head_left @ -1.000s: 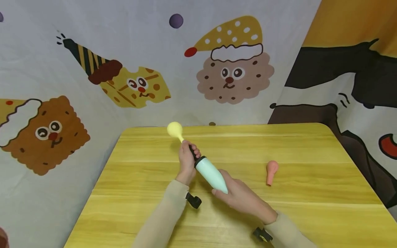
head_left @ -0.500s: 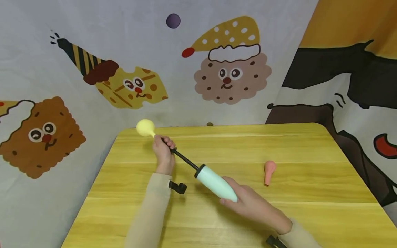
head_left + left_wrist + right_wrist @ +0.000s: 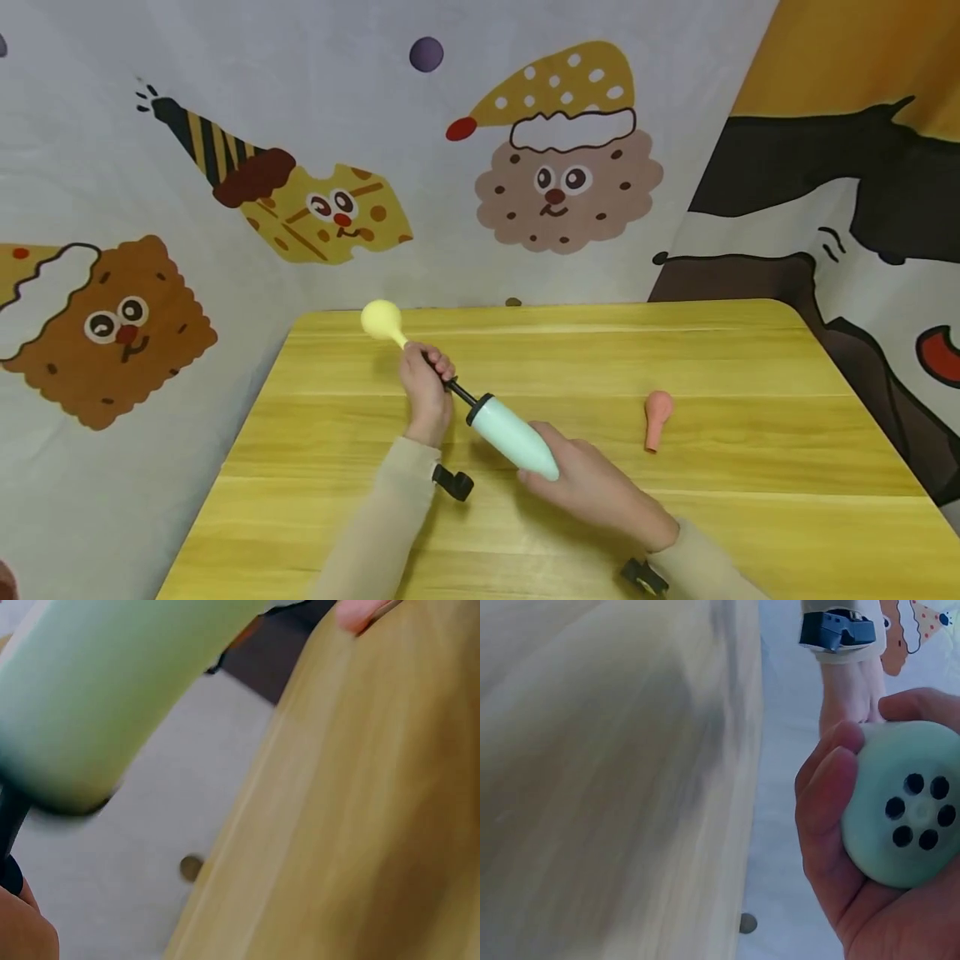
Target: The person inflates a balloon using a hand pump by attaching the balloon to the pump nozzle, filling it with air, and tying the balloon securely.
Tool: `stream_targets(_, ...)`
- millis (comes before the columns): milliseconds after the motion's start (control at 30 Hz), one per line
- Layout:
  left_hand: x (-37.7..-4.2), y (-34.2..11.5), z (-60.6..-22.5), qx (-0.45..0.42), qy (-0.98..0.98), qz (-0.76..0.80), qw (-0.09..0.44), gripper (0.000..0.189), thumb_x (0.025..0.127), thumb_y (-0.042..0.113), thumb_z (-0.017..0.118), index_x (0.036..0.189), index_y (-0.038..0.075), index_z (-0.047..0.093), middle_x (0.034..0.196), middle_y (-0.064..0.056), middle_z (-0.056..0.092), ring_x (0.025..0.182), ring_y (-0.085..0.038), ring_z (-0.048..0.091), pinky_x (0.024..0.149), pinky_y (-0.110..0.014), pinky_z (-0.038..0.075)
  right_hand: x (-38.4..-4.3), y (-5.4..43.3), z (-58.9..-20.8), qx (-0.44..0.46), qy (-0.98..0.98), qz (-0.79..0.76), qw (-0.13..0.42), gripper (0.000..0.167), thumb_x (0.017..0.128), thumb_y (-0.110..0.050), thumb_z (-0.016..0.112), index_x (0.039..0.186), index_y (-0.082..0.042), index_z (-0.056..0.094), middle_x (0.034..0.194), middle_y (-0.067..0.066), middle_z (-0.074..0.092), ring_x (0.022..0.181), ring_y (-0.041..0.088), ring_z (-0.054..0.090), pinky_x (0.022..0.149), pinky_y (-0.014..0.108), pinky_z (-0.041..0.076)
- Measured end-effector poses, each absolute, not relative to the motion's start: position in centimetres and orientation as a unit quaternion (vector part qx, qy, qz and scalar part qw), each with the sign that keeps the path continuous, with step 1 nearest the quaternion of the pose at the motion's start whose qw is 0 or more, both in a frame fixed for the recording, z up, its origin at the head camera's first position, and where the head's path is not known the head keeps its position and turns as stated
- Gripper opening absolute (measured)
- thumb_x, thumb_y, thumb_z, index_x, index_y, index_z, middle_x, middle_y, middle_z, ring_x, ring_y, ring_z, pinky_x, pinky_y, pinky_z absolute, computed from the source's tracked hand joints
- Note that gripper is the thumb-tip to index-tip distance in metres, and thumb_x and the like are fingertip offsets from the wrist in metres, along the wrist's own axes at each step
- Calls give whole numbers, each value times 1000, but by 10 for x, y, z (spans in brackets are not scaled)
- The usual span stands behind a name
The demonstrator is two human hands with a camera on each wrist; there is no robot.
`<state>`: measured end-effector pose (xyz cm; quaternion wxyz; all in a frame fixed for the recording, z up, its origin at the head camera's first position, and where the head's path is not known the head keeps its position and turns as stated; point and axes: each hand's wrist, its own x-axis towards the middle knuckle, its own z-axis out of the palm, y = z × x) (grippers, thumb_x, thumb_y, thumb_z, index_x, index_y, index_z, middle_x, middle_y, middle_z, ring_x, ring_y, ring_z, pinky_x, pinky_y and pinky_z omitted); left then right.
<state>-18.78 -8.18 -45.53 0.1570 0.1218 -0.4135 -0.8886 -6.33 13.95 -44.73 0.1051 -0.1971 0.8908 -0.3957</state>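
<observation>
- Hand pump (image 3: pixel 515 437), pale mint green with a black collar: held aslant above the tabletop (image 3: pixel 772 521), between the two hands; its rounded end is turned toward the person, its collar toward the far left.
- Black rod (image 3: pixel 462 392): exposed for a short length between the collar and the left hand (image 3: pixel 427 387).
- Yellow balloon (image 3: pixel 382 320): partly inflated, rounded, with a narrow neck; carried just past the left hand, at the far end of the pump, and seen against the tabletop's far edge.
- Left hand: its fingers (image 3: pixel 444 365) are clamped around the black front part of the pump, just behind the balloon's neck.
- Right hand (image 3: pixel 596 483): its fingers (image 3: pixel 829 795) are wrapped around the mint body near the rounded end.
- Vent holes (image 3: pixel 921 810): six, dark, set in a ring on the rounded end, shown by the right wrist view.
- Coral balloon (image 3: pixel 657 421): uninflated, laid on the tabletop to the right of the pump, well apart from it, neck pointed toward the person.
- Sleeves (image 3: pixel 386 521): beige, both; a black device is worn at each wrist.
- Tabletop: yellowish, wood-grained, with rounded far corners.
- Backdrop (image 3: pixel 322 50): pale, hung behind, printed with cartoon biscuits and cheese in hats.
</observation>
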Motion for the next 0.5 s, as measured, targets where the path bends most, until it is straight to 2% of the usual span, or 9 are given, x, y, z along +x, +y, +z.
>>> stream_targets(200, -175, -63, -460, 116, -453, -877, 112, 40, 115, 29, 29, 83, 10, 46, 62, 4, 45, 48, -5, 40, 43, -17, 37, -74, 128, -447, -196, 887, -404, 106, 64, 97, -43, 70, 148, -10, 48, 91, 1, 64, 68, 10, 58, 58, 30, 51)
stream_targets(400, -184, -71, -453, 109, -455, -875, 120, 41, 114, 30, 30, 81, 13, 46, 63, 4, 45, 47, -4, 40, 42, -16, 36, -71, 125, -448, -192, 879, -422, 113, 71, 99, -49, 67, 154, -10, 42, 102, 5, 68, 79, 13, 62, 64, 31, 53)
stream_targets(500, -192, -81, -448, 109, -443, -880, 133, 40, 114, 28, 30, 81, 13, 46, 63, 5, 46, 47, -4, 41, 42, -16, 36, -66, 131, -445, -200, 880, -417, 105, 70, 100, -50, 65, 153, -12, 43, 106, 5, 68, 83, 14, 62, 67, 32, 53)
